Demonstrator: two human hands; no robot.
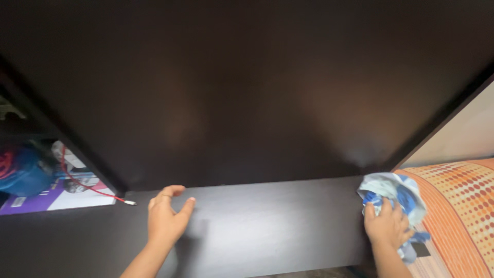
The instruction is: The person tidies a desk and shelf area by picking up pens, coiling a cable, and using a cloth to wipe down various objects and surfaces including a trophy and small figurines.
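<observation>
Wiping appears to be the step in hand, judged from the crumpled blue-and-white cloth pressed at the right end of the dark front panel; right hand has its fingers closed around the cloth, bunching it against the panel's corner, just beside the orange dotted bed cover; left hand lies flat on the panel near its left part, fingers spread wide and holding nothing, a ring on one finger; dark top surface shows dull glare patches. To do it well, in my judgement: keep the cloth flatter for more contact; stroke along the panel's length with even pressure; use the left hand as a brace; mind the red cable at the left, its white tip lying near the left fingers, beside a blue bag.
</observation>
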